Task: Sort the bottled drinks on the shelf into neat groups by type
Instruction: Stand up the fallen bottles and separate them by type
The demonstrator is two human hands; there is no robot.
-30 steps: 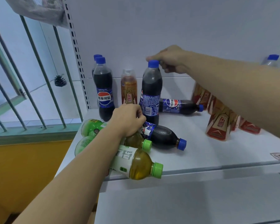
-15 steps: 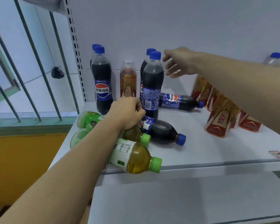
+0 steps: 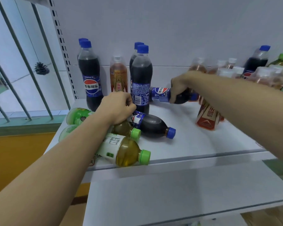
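Observation:
Several cola bottles with blue caps stand upright at the back of the white shelf (image 3: 194,149); the nearest upright one (image 3: 141,79) is in the middle. My right hand (image 3: 180,85) grips a cola bottle lying on its side (image 3: 162,94) behind it. My left hand (image 3: 118,108) rests curled on the pile of lying bottles, over another lying cola bottle (image 3: 153,125) and a green tea bottle (image 3: 126,130); what it grips is hidden. A second green tea bottle (image 3: 124,150) lies at the shelf's front edge. An orange energy drink (image 3: 118,75) stands between the colas.
More energy drink bottles (image 3: 207,118), a cola bottle (image 3: 256,62) and green tea bottles crowd the right side. A perforated shelf upright (image 3: 62,46) and window bars (image 3: 41,54) stand at the left. A lower white shelf (image 3: 170,193) juts out below.
My right hand left the cap of the upright cola bottle, dropped down to the right and took hold of the lying cola bottle. My left hand stayed on the pile.

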